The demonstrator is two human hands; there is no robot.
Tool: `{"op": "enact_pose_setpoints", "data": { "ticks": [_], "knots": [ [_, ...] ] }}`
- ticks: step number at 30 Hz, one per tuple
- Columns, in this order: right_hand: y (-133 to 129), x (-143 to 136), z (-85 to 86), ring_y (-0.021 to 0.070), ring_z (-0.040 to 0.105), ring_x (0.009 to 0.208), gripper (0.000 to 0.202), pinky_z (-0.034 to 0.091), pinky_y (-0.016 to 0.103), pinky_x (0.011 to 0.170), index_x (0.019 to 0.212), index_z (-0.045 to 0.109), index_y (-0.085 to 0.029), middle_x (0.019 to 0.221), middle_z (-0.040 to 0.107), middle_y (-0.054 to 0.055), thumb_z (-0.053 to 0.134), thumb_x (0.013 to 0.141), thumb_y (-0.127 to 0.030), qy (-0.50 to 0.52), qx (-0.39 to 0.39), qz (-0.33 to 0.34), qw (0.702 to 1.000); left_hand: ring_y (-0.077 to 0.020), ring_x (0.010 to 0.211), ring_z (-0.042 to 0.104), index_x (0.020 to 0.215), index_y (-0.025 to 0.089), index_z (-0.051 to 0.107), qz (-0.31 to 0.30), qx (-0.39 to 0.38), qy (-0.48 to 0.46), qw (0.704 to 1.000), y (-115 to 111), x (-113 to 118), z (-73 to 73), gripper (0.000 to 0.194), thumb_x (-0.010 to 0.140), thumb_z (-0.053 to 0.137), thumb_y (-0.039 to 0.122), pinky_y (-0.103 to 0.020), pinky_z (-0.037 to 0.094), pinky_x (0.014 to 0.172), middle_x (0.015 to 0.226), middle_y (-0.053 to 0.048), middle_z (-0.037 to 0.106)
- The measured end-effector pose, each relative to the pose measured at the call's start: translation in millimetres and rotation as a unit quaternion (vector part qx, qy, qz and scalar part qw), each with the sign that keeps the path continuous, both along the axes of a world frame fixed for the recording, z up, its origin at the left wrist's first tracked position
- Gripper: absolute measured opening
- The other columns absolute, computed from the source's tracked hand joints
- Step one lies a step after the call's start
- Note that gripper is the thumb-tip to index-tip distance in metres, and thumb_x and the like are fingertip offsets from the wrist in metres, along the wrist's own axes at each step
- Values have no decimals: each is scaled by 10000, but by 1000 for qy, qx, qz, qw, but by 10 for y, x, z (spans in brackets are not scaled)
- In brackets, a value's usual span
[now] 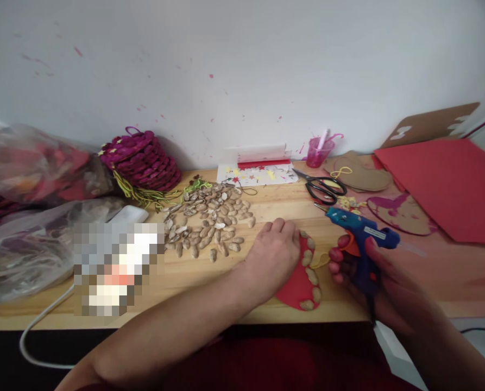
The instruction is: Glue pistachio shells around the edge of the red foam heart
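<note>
My right hand (pixel 362 266) is wrapped round the handle of a blue glue gun (pixel 358 231) with an orange trigger, its nozzle pointing left above the table. A red heart-shaped piece (pixel 293 282) lies near the table's front edge, with several peanut shells (pixel 312 276) along its right border and a yellow cord loop beside it. My left hand (pixel 277 252) rests over the heart's upper left part, fingers bent and close together. Whatever is under those fingertips is hidden. A pile of peanut shells (pixel 209 217) spreads to the left of that hand.
Black scissors (pixel 323 187) and a pink-stained cup (pixel 319 151) stand behind the glue gun. Red sheets (pixel 449 179) and brown cutouts (pixel 360 172) lie right. Purple woven bundles (pixel 142 163), plastic bags (pixel 42 168) and a white cable (pixel 42 315) occupy the left.
</note>
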State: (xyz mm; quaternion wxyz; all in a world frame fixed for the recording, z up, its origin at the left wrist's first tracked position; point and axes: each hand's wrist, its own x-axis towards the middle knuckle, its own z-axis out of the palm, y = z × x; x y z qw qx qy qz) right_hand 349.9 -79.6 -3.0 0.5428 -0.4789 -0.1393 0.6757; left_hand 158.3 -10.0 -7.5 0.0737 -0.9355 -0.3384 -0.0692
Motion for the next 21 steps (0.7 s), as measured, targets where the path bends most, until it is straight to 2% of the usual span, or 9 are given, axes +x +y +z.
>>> {"op": "enact_pose_setpoints", "data": {
  "ticks": [12, 21],
  "knots": [
    [5, 43, -135, 202, 763, 739, 322, 619, 228, 609, 870, 728, -214, 791, 765, 35, 875, 699, -444, 42, 61, 28, 997, -277, 1034, 594, 1266, 75, 606, 29, -36, 56, 997, -21, 38, 29, 312, 971, 518, 128, -406, 531, 893, 1069, -139, 630],
    [-18, 49, -171, 167, 758, 713, 316, 611, 222, 616, 923, 683, -209, 810, 766, 21, 811, 775, -458, 60, 96, 26, 993, -294, 1028, 603, 1279, 80, 620, 40, -34, 72, 996, -18, 68, -1, 340, 950, 539, 104, -437, 549, 886, 1069, -165, 636]
  ]
}}
